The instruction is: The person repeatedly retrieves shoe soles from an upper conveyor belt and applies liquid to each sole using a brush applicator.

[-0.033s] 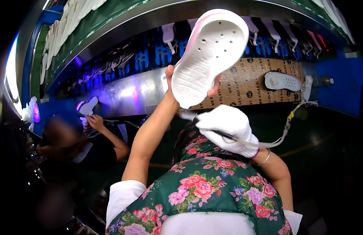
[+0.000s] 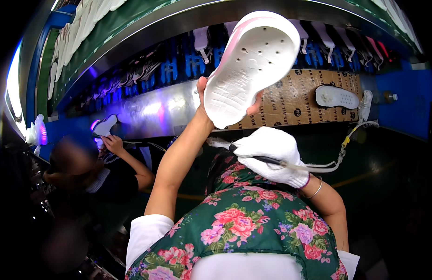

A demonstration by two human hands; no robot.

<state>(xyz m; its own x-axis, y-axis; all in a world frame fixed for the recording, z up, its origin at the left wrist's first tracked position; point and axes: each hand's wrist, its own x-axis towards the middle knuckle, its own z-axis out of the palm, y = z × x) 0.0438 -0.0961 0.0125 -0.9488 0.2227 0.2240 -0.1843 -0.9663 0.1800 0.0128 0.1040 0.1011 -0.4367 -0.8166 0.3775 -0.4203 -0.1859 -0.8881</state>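
My bare left hand [image 2: 203,95] is closed around the narrow heel end of a white shoe sole [image 2: 255,60]. The sole is raised above the bench, its perforated wide end pointing away from me and a pink tint along its left side. Below it, my right hand [image 2: 269,156], in a white knit glove, grips a brush [image 2: 219,143] with a black handle and pale tip. The tip points left, near my left forearm and apart from the sole. From the brush's back end a clear hose [image 2: 325,167] runs off to the right. The glove hides part of the handle.
Another sole [image 2: 336,97] lies on printed cardboard [image 2: 283,105] covering the bench's right part. Beyond, a rack [image 2: 169,70] bears several straps and blue holders. A bottle [image 2: 386,97] stands at far right. On the left, a co-worker's hand [image 2: 114,144] holds a shoe part [image 2: 105,126].
The brush tip has shifted slightly left and down and looks sharper. The hose has sagged a little differently. The sole in my left hand has tilted very slightly.
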